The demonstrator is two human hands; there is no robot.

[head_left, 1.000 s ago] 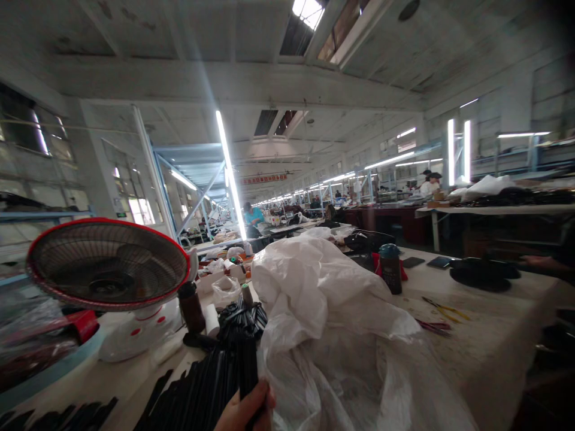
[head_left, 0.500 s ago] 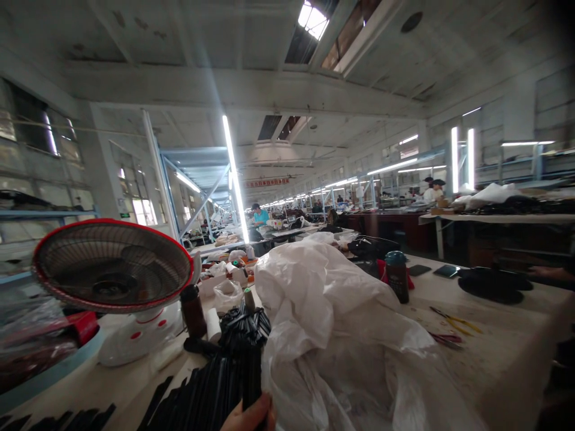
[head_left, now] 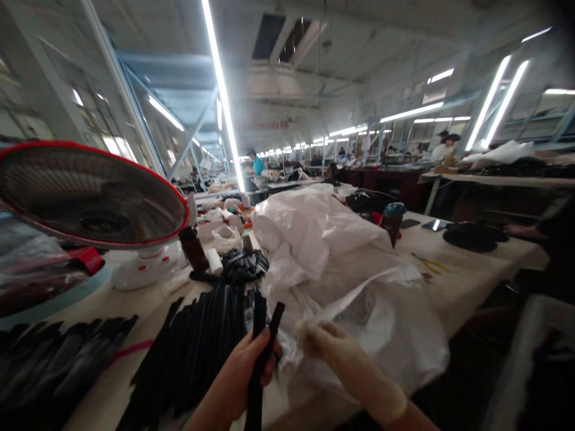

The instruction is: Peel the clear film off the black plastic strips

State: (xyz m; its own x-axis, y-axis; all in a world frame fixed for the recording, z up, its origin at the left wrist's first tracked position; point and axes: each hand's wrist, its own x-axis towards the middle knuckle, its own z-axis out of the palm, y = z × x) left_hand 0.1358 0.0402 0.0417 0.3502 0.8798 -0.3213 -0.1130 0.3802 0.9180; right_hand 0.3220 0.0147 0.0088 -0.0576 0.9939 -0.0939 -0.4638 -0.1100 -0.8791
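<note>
My left hand [head_left: 238, 371] is closed around a black strip [head_left: 254, 398], its upper end sticking out past the thumb. Right of it, my right hand [head_left: 344, 353], in what looks like a thin pale glove, is blurred by motion. Its fingers pinch the white plastic sheet [head_left: 305, 239], and a taut fold runs from them up to the right. Many more black strips [head_left: 193, 341] lie side by side on the table, left of my left hand. Behind them sits a bundle of shiny black strips [head_left: 245, 264].
A red-rimmed fan [head_left: 94, 197] stands at the left, beside a dark bottle [head_left: 194, 248] and a white roll [head_left: 214, 261]. Further right are a lidded cup [head_left: 393, 221], yellow-handled snips [head_left: 431, 262] and black flat pieces [head_left: 471, 236]. Another person's arm [head_left: 523, 230] shows at the right.
My view has tipped downward. Both hands are now in sight: the left has come up with the black strip, and the right has entered at the plastic sheet, drawing a fold taut.
</note>
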